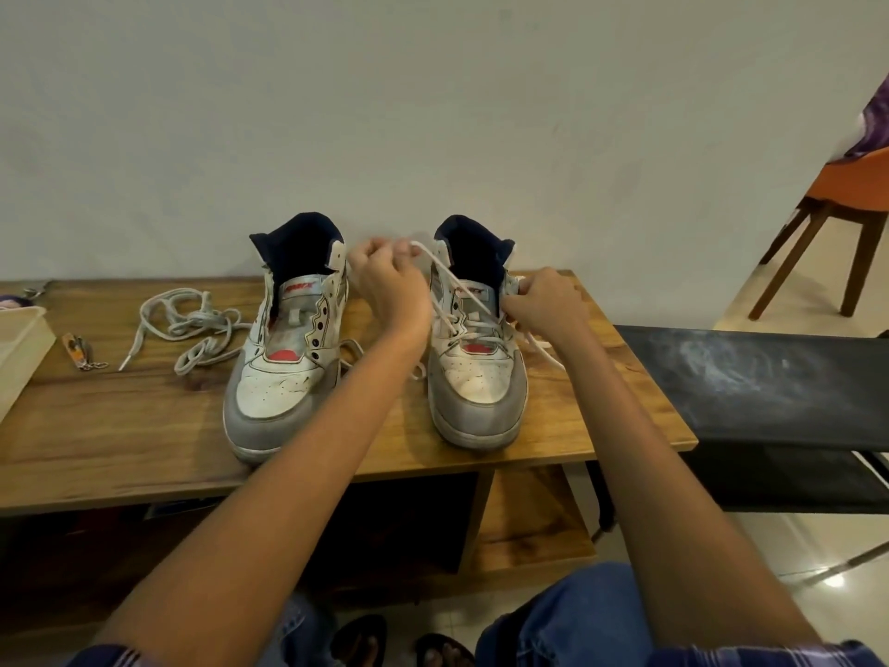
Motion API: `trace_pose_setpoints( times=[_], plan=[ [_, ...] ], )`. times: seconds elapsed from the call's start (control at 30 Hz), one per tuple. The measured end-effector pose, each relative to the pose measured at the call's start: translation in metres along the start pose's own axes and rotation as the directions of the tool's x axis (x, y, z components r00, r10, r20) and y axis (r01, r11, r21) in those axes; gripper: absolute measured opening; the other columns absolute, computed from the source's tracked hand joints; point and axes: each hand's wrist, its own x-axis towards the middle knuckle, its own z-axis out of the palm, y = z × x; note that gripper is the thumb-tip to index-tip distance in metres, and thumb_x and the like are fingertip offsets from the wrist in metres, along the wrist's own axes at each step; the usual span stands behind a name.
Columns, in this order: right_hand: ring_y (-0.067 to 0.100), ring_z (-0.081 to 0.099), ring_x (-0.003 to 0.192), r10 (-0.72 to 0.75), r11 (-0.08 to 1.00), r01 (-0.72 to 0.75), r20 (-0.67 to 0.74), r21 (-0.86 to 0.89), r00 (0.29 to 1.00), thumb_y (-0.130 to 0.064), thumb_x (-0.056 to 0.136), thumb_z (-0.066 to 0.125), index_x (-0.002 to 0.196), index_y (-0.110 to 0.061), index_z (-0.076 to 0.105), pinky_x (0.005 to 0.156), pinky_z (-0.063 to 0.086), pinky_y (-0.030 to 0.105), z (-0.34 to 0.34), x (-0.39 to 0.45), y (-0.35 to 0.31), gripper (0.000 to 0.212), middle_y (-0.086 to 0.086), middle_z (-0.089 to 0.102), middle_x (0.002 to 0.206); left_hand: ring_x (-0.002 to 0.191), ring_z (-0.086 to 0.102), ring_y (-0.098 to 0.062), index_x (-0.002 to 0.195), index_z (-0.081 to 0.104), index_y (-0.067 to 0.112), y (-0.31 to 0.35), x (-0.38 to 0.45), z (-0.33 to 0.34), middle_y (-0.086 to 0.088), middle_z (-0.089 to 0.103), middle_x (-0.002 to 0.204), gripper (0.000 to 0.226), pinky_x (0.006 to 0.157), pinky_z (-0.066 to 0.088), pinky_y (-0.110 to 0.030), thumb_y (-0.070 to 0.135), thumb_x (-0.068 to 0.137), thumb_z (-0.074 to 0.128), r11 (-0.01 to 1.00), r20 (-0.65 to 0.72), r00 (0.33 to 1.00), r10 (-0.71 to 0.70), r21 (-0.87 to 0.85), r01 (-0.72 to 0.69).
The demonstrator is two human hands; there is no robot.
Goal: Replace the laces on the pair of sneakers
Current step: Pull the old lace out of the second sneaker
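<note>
Two worn white and grey high-top sneakers stand toes toward me on the wooden table (144,426). The left sneaker (284,349) has bare eyelets and no lace. The right sneaker (474,358) is partly laced with a white lace (452,281). My left hand (389,281) grips one strand of that lace and holds it up and left, between the two shoes. At the right sneaker's upper right eyelets my right hand (543,305) pinches the other strand, whose free end trails over the table. A loose greyish lace (192,324) lies tangled left of the left sneaker.
A nail clipper on a chain (82,353) and a pale plastic tray (19,349) sit at the table's left end. A black folding surface (760,377) adjoins the table on the right. An orange chair (837,209) stands at the far right. The wall is just behind the shoes.
</note>
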Motion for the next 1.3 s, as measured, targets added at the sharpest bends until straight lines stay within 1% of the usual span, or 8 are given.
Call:
trace_pose_setpoints(
  times=[0.17, 0.27, 0.37, 0.63, 0.77, 0.9, 1.13, 1.3],
  plan=[
    [0.015, 0.036, 0.048, -0.024, 0.997, 0.023, -0.011, -0.074, 1.000, -0.014, 0.081, 0.056, 0.059, -0.009, 0.047, 0.044, 0.027, 0.022, 0.001, -0.001, -0.006, 0.025, 0.002, 0.043, 0.054, 0.131, 0.027, -0.024, 0.120, 0.052, 0.015, -0.005, 0.007, -0.012, -0.008, 0.037, 0.139, 0.032, 0.103, 0.028, -0.035, 0.033, 0.094, 0.048, 0.886, 0.049, 0.983, 0.177, 0.428, -0.180],
    [0.015, 0.036, 0.048, -0.045, 0.995, 0.044, -0.007, -0.086, 0.999, -0.015, 0.080, 0.057, 0.058, -0.010, 0.045, 0.044, 0.027, 0.023, 0.001, 0.000, -0.005, 0.026, 0.002, 0.041, 0.054, 0.139, 0.018, -0.033, 0.121, 0.057, 0.026, -0.004, -0.003, -0.004, -0.013, 0.027, 0.148, 0.038, 0.109, 0.012, -0.059, 0.042, 0.086, 0.059, 0.576, 0.388, 0.791, 0.473, 0.543, -0.611],
    [0.015, 0.038, 0.049, -0.066, 0.995, 0.066, 0.002, -0.074, 0.998, -0.017, 0.078, 0.059, 0.059, -0.009, 0.049, 0.044, 0.028, 0.024, 0.001, 0.000, -0.004, 0.023, 0.002, 0.044, 0.055, 0.143, -0.002, -0.034, 0.109, 0.066, 0.030, -0.009, -0.016, 0.005, -0.008, 0.010, 0.156, 0.026, 0.105, -0.008, -0.066, 0.039, 0.086, 0.059, 0.388, 0.658, 0.678, 0.329, 0.560, -0.732],
    [0.018, 0.052, 0.061, -0.009, 1.000, 0.009, -0.001, 0.011, 1.000, -0.019, 0.079, 0.057, 0.073, -0.007, 0.063, 0.055, 0.039, 0.026, 0.002, 0.001, 0.003, 0.015, 0.007, 0.060, 0.068, 0.112, 0.046, -0.022, 0.077, 0.070, 0.010, -0.011, -0.022, 0.002, -0.007, 0.055, 0.116, 0.017, 0.102, 0.038, -0.033, 0.015, 0.086, 0.057, 0.749, 0.300, 0.807, 0.508, 0.309, -0.587],
    [0.019, 0.055, 0.064, 0.025, 0.999, -0.024, -0.012, 0.027, 1.000, -0.020, 0.077, 0.057, 0.083, 0.001, 0.066, 0.056, 0.041, 0.025, 0.003, 0.003, 0.004, 0.023, 0.012, 0.069, 0.078, 0.069, 0.055, 0.001, 0.079, 0.059, 0.007, 0.024, 0.007, -0.016, -0.006, 0.057, 0.092, 0.024, 0.059, 0.044, -0.007, 0.006, 0.097, 0.042, 0.980, -0.078, 0.989, 0.123, -0.146, -0.133],
    [0.019, 0.055, 0.066, 0.010, 1.000, -0.010, -0.017, -0.009, 1.000, -0.020, 0.077, 0.058, 0.085, -0.005, 0.065, 0.050, 0.037, 0.023, 0.004, 0.003, 0.001, 0.018, 0.008, 0.067, 0.079, 0.057, 0.056, -0.003, 0.083, 0.051, 0.016, 0.012, 0.006, -0.018, 0.001, 0.056, 0.075, 0.025, 0.056, 0.042, -0.018, 0.028, 0.100, 0.038, 0.978, 0.116, 0.983, 0.141, 0.135, -0.157],
    [0.020, 0.055, 0.069, -0.032, 0.999, 0.030, -0.032, -0.036, 0.999, -0.026, 0.079, 0.061, 0.087, -0.006, 0.065, 0.051, 0.038, 0.024, 0.004, 0.001, -0.001, 0.022, 0.007, 0.063, 0.077, 0.140, 0.013, -0.027, 0.118, 0.060, 0.029, -0.004, -0.015, 0.002, -0.004, 0.023, 0.151, 0.034, 0.109, 0.010, -0.058, 0.044, 0.088, 0.055, 0.397, 0.628, 0.699, 0.342, 0.578, -0.713],
    [0.023, 0.063, 0.074, -0.037, 0.999, 0.035, -0.032, -0.039, 0.999, -0.023, 0.078, 0.061, 0.090, -0.008, 0.066, 0.061, 0.049, 0.031, 0.002, -0.002, -0.003, 0.020, 0.008, 0.067, 0.080, 0.138, 0.019, -0.024, 0.102, 0.071, 0.024, -0.019, -0.022, 0.008, 0.001, 0.038, 0.143, 0.018, 0.108, -0.001, -0.064, 0.029, 0.088, 0.061, 0.586, 0.625, 0.737, 0.258, 0.505, -0.634]
  ],
)
